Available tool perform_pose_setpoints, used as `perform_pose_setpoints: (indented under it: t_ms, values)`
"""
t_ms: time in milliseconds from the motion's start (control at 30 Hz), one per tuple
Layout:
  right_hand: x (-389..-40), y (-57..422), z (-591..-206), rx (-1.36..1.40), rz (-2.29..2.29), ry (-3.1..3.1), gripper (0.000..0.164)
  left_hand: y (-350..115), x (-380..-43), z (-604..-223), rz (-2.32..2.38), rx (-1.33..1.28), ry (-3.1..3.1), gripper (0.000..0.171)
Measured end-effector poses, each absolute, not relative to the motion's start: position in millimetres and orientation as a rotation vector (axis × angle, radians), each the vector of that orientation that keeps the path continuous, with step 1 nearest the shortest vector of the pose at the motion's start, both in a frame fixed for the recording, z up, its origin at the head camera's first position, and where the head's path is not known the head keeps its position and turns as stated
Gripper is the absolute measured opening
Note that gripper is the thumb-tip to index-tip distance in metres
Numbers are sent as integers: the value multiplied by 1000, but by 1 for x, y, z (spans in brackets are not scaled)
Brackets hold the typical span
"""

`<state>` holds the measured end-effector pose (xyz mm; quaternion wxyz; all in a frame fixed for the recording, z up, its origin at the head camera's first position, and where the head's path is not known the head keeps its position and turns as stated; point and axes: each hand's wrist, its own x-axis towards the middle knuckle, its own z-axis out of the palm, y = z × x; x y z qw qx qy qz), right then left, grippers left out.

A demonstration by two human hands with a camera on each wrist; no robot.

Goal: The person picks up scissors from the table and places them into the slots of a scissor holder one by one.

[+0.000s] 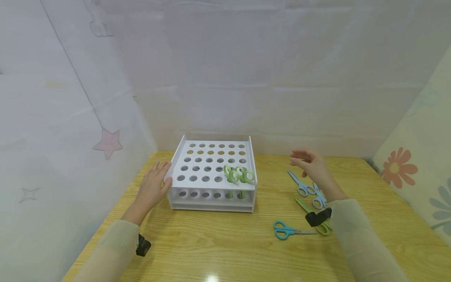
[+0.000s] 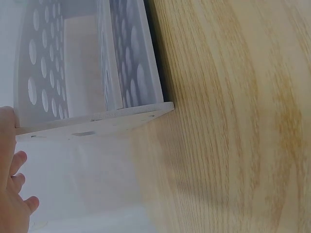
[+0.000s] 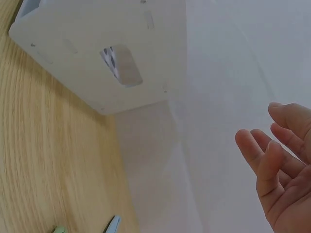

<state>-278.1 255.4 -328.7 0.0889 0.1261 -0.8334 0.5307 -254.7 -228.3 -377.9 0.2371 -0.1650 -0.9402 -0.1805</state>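
Note:
A white rack (image 1: 201, 173) with rows of round holes stands on the table. Two pairs of green-handled scissors (image 1: 245, 175) are upright in its front right holes, blades down. At the rack's left side panel, my left hand (image 1: 150, 190) touches the top edge; in the left wrist view its other fingers (image 2: 18, 182) stay outside the panel, apart from it. My right hand (image 1: 311, 167) hovers empty over the right of the table, fingers loosely bent. Light blue scissors (image 1: 303, 188), a second light blue pair (image 1: 318, 199) and green scissors (image 1: 302, 203) lie near it.
Teal-handled scissors (image 1: 287, 230) lie nearer the front, blades pointing right. The wooden table (image 1: 211, 243) is bordered by a pale sheet (image 1: 260, 86) behind and at the sides. An oval opening (image 3: 127, 68) pierces the rack's side panel.

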Motion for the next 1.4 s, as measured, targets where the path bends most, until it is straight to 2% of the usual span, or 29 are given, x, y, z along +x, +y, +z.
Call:
perform_pose_setpoints:
  t_ms: [333, 567, 800, 1000, 1233, 1400]
  values:
    - [-285, 279, -349, 278, 1524, -2559, 48, -228, -256, -378, -506, -463, -2572, 50]
    - [-288, 294, -366, 221, 1480, -2645, 55, -228, -255, -378, -499, -464, -2574, 50]
    - [-289, 306, -384, 168, 1478, -2681, 48, -229, -255, -379, -505, -462, -2574, 49]
    - [-287, 310, -392, 127, 1438, -2739, 53, -229, -255, -379, -504, -463, -2575, 50]
    - [-290, 318, -406, 117, 1389, -2784, 43, -229, -256, -379, -500, -465, -2577, 50]
    - [-290, 323, -414, 111, 1349, -2821, 42, -229, -256, -379, -495, -461, -2585, 50]
